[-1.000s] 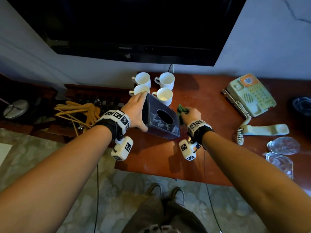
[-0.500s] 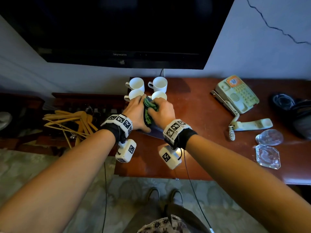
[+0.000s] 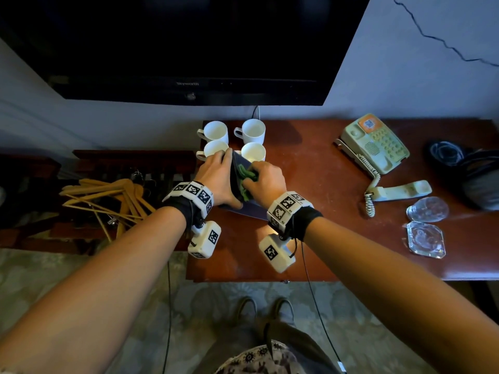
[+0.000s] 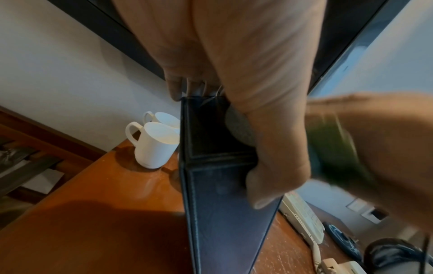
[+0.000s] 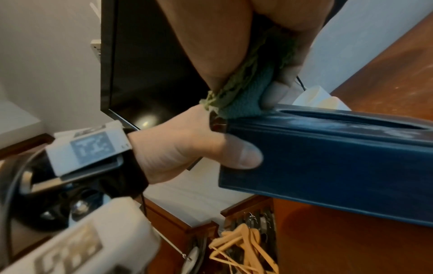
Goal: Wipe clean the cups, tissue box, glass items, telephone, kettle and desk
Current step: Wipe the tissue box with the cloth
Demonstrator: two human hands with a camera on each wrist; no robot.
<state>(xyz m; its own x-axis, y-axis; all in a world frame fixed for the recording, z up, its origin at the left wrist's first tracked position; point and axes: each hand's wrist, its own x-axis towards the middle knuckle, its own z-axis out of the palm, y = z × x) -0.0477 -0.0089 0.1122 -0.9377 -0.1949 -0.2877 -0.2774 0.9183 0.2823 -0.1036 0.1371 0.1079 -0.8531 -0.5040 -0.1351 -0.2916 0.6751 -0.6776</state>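
Note:
My left hand (image 3: pixel 216 176) grips the dark blue tissue box (image 3: pixel 244 210) by its left end and holds it tilted above the red-brown desk (image 3: pixel 310 171). The thumb (image 5: pixel 236 155) lies on the near side of the tissue box (image 5: pixel 328 157). My right hand (image 3: pixel 266 179) clutches a green cloth (image 3: pixel 245 179) and presses it on the box's top face, beside the oval opening. In the left wrist view the cloth (image 4: pixel 332 152) is blurred against the box (image 4: pixel 211 185). Just behind the box stand several white cups (image 3: pixel 252 129).
A pale green telephone (image 3: pixel 375 143) sits at the back right with its handset (image 3: pixel 402 190) off the cradle. Two glass items (image 3: pixel 426 225) lie near the right front edge. A dark object with a coiled cable (image 3: pixel 459 163) sits far right. Wooden hangers (image 3: pixel 108 195) are piled left of the desk.
My right hand moved with the cloth from the box's right side onto its top face. The left hand keeps its hold on the box, now closer to the cups.

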